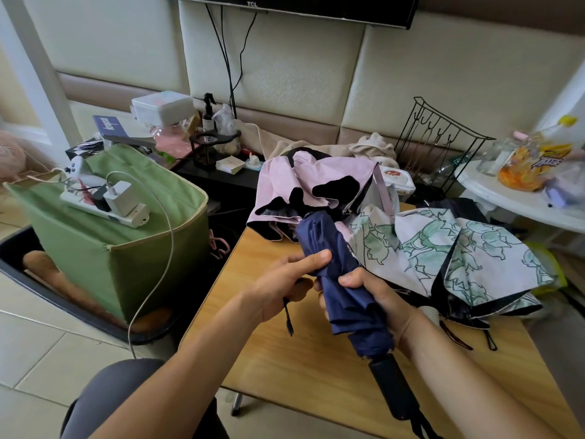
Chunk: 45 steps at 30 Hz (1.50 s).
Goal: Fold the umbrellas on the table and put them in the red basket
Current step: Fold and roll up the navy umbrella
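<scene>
A collapsed navy blue umbrella (332,248) with a black handle (394,391) is held over the wooden table (304,369). My left hand (281,286) grips its bunched canopy near the middle, thumb on the fabric. My right hand (376,299) wraps around the lower canopy just above the handle. Behind it, a pink umbrella (316,182) with a black lining lies half open on the table. A white umbrella with a green floral print (459,255) is spread out to the right. No red basket is in view.
A green fabric box (117,258) with a power strip and charger on top stands left of the table. Clutter, a black wire rack (443,147) and a white side table (519,201) with snacks fill the back and right. My knee (126,403) is at the bottom left.
</scene>
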{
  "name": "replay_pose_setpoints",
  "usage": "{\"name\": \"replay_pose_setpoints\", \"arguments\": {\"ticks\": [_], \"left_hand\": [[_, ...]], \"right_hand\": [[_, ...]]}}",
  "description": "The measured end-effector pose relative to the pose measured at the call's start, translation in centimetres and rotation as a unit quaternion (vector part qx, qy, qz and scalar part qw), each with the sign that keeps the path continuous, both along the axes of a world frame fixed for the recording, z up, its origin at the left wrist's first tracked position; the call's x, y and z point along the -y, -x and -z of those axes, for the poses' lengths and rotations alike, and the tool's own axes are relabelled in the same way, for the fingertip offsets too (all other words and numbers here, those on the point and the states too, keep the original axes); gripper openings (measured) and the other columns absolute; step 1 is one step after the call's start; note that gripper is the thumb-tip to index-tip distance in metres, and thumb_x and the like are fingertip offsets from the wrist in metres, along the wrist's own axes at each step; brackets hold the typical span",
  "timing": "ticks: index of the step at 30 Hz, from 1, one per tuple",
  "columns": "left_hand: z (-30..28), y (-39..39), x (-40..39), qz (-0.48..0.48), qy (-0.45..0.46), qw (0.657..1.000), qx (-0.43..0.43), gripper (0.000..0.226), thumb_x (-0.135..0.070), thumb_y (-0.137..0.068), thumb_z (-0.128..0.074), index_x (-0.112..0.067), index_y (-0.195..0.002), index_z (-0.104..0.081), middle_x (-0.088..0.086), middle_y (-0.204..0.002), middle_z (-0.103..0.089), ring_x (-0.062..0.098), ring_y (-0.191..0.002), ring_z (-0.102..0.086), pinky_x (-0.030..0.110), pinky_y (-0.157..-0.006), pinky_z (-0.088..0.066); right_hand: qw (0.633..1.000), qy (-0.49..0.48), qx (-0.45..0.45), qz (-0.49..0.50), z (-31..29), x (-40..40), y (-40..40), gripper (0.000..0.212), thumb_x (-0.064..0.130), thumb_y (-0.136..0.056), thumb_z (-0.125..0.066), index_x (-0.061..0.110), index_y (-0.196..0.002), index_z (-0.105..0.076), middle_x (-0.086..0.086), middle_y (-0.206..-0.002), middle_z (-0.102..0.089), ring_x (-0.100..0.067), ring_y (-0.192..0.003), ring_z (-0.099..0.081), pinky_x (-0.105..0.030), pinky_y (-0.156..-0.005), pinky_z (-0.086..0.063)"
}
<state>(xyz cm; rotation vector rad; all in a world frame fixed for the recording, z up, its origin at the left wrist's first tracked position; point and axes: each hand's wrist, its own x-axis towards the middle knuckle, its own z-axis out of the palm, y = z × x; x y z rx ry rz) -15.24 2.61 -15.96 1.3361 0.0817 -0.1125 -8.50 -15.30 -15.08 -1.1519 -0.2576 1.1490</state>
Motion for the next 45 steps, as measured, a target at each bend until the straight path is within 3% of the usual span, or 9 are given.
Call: {"name": "replay_pose_setpoints", "arguments": {"ticks": [3,7,12,20,27,31,36,43,45], "left_hand": [[0.2,0.0,0.5,-0.057,0.014,0.998,-0.010,0.042,-0.031,-0.099,-0.064,-0.028,-0.058,-0.067,-0.011,-0.057,-0.051,0.005,-0.044,-0.033,0.033,-0.058,-0.009],[0.5,-0.3,-0.1,-0.135,-0.020,0.991,-0.006,0.022,-0.035,-0.094,-0.072,-0.015,-0.084,-0.069,-0.009,-0.058,-0.046,0.009,-0.045,-0.027,0.024,-0.047,-0.016],[1.1,-0.7,-0.3,-0.196,-0.065,0.978,-0.020,0.029,-0.044,-0.089,-0.077,-0.016,-0.084,-0.070,-0.007,-0.056,-0.039,0.010,-0.047,-0.025,0.020,-0.044,-0.022],[1.2,-0.5,-0.4,-0.092,-0.065,0.994,0.013,0.046,-0.061,-0.086,-0.068,-0.019,-0.106,-0.072,0.003,-0.090,-0.057,0.011,-0.048,-0.021,0.024,-0.046,-0.017],[0.7,-0.6,0.3,-0.061,0.014,0.998,-0.003,0.025,-0.031,-0.098,-0.068,-0.011,-0.111,-0.062,-0.012,-0.060,-0.048,0.009,-0.048,-0.024,0.022,-0.047,-0.019],[0.7,-0.8,0.5,-0.130,-0.009,0.992,0.001,0.023,-0.028,-0.097,-0.071,-0.012,-0.110,-0.061,-0.015,-0.055,-0.047,0.009,-0.048,-0.027,0.022,-0.046,-0.023],[0.7,-0.8,0.5,-0.168,-0.029,0.985,0.021,0.019,-0.033,-0.097,-0.070,-0.017,-0.103,-0.062,-0.017,-0.056,-0.050,0.011,-0.050,-0.029,0.021,-0.044,-0.027],[1.6,-0.9,0.2,-0.171,-0.095,0.980,-0.024,0.032,-0.045,-0.098,-0.066,-0.019,-0.115,-0.061,-0.010,-0.080,-0.062,0.003,-0.044,-0.038,0.016,-0.045,-0.032],[2.0,-1.0,-0.3,-0.190,-0.151,0.970,-0.009,0.028,-0.038,-0.098,-0.068,-0.011,-0.103,-0.066,-0.007,-0.077,-0.060,-0.004,-0.044,-0.044,0.010,-0.047,-0.034]], "right_hand": [[1.000,0.009,0.005,-0.020,0.4,-0.2,-0.1,0.065,0.035,-0.063,-0.091,-0.003,-0.110,-0.066,-0.021,-0.093,-0.067,-0.032,-0.077,-0.070,-0.040,-0.068,-0.059],[0.986,0.124,0.109,-0.010,-0.3,-0.4,0.0,0.058,0.049,-0.084,-0.081,0.003,-0.118,-0.069,-0.021,-0.099,-0.072,-0.038,-0.085,-0.072,-0.046,-0.083,-0.059],[0.954,0.203,0.221,-0.014,-0.8,-1.1,0.5,0.032,0.022,-0.083,-0.086,0.006,-0.098,-0.063,-0.016,-0.080,-0.070,-0.034,-0.071,-0.067,-0.043,-0.068,-0.057],[0.980,0.161,0.117,-0.019,-1.1,-0.2,-0.2,0.023,0.004,-0.082,-0.078,0.001,-0.096,-0.060,-0.013,-0.075,-0.063,-0.021,-0.059,-0.060,-0.033,-0.057,-0.056],[0.990,0.101,0.048,-0.082,-0.3,0.9,-0.3,0.047,0.011,-0.078,-0.081,-0.002,-0.117,-0.059,-0.017,-0.090,-0.063,-0.026,-0.068,-0.065,-0.038,-0.063,-0.058],[0.975,0.173,0.139,-0.009,-0.9,0.3,0.2,0.060,0.022,-0.075,-0.092,0.001,-0.119,-0.057,-0.017,-0.090,-0.071,-0.037,-0.079,-0.073,-0.038,-0.063,-0.059],[0.926,0.223,0.305,0.011,-1.5,-1.0,0.7,0.032,0.016,-0.080,-0.088,0.008,-0.097,-0.062,-0.009,-0.069,-0.065,-0.029,-0.061,-0.064,-0.035,-0.054,-0.055],[0.912,0.279,0.271,0.129,-0.4,-1.8,0.4,0.015,0.006,-0.085,-0.073,0.004,-0.088,-0.059,-0.015,-0.061,-0.056,-0.027,-0.046,-0.058,-0.032,-0.046,-0.050],[0.902,0.293,0.279,0.149,0.1,-1.8,0.1,0.014,0.007,-0.082,-0.074,0.003,-0.087,-0.061,-0.016,-0.062,-0.057,-0.028,-0.047,-0.058,-0.033,-0.048,-0.051]]}}
